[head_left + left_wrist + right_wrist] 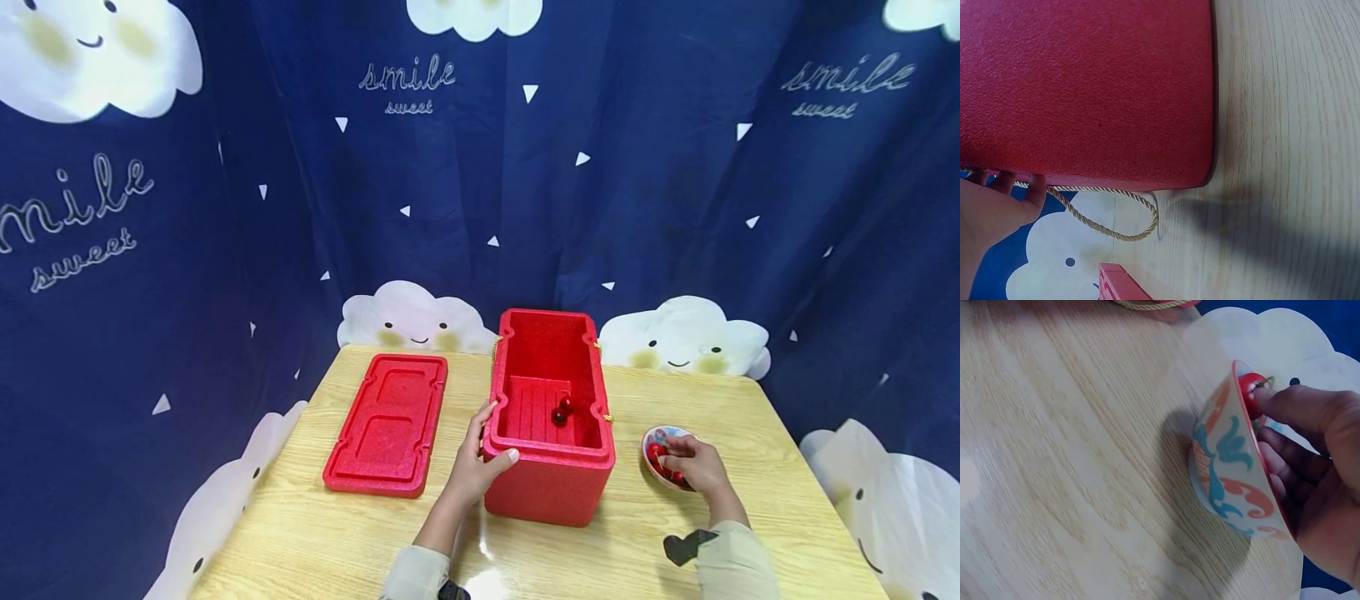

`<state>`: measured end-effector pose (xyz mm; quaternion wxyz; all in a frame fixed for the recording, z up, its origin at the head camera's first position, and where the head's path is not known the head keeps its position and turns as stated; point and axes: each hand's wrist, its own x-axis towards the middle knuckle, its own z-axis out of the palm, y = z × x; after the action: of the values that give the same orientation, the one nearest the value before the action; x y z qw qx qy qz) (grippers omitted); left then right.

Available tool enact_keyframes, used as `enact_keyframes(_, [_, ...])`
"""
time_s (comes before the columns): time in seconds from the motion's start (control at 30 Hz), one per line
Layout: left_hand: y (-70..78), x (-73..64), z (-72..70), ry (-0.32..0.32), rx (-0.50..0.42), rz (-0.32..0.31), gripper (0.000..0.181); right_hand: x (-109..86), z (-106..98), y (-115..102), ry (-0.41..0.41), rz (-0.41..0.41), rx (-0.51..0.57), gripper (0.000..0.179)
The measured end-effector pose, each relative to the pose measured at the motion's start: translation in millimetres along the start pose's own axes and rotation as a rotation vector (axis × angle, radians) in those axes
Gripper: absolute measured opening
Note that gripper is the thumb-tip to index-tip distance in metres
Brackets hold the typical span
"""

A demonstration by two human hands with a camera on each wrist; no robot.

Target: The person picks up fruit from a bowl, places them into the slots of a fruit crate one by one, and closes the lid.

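Note:
On the table stands an uncovered red foam box point(547, 487) with gold cord at its sides. My left hand point(474, 467) holds its near left corner, thumb over the front rim and fingers along the side; the left wrist view shows those fingers by the cord point(1100, 228). Two dark red cherries point(561, 410) lie on the box floor. To the right, my right hand point(697, 467) reaches into a small patterned bowl point(1225, 478) of red cherries point(656, 452). Thumb and fingers pinch at a cherry point(1249, 394) near the rim; the fingertips are partly hidden.
The red lid point(388, 425) lies flat on the wooden table point(285, 517), left of the box. A dark blue curtain point(465, 200) with clouds hangs close behind and beside the table. Wood surface shows between the box and the bowl.

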<state>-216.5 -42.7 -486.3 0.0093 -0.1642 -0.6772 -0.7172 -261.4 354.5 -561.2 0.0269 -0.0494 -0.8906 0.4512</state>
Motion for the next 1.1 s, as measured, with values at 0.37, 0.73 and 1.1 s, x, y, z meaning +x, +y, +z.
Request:
enact_keyframes(0.37, [2.4,-1.0,-0.7,0.004,0.005,-0.011,0.073,6.1,9.5,2.4,0.039,-0.038,-0.143,0.040])
enact_keyframes(0.73, [2.6,-0.1,-1.1,0.003,0.015,-0.007,0.073,3.0,13.5,-5.0,0.046,-0.051,-0.104,0.036])
enact_keyframes(1.1, [2.5,0.1,-0.9,0.001,0.016,-0.014,0.074,-8.7,2.8,-17.3,0.077,-0.004,-0.107,0.033])
